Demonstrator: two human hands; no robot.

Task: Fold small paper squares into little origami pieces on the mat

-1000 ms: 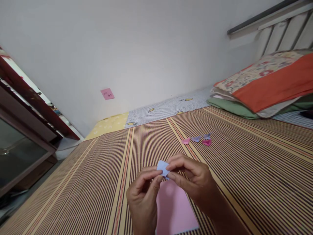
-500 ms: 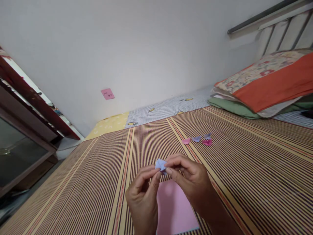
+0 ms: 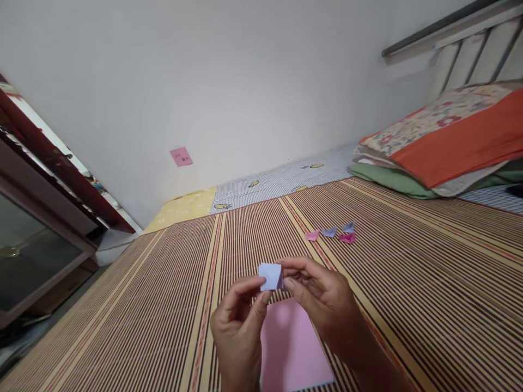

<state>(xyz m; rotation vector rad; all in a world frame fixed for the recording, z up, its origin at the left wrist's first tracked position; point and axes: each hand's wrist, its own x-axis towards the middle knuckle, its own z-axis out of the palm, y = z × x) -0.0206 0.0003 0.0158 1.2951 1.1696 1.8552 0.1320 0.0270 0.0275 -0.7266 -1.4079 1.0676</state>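
A small folded square of pale blue paper [image 3: 270, 276] is pinched between both my hands above a striped bamboo mat [image 3: 408, 283]. My left hand [image 3: 239, 332] grips its lower left edge with thumb and fingertips. My right hand [image 3: 321, 299] pinches its right side. Under my hands a pink sheet of paper [image 3: 292, 348] lies flat on the mat. Beyond them, several small folded paper pieces [image 3: 332, 233], pink and purple, lie close together on the mat.
Folded bedding with an orange and floral cover [image 3: 445, 141] is stacked at the right by a headboard [image 3: 466, 49]. A pink sticky note [image 3: 181, 157] is on the white wall. Dark wooden furniture with glass [image 3: 36, 228] stands at the left.
The blue paper has been turned and flattened between my fingers, and shows as a neat square with a diagonal crease. Both hands have stayed in the same place.
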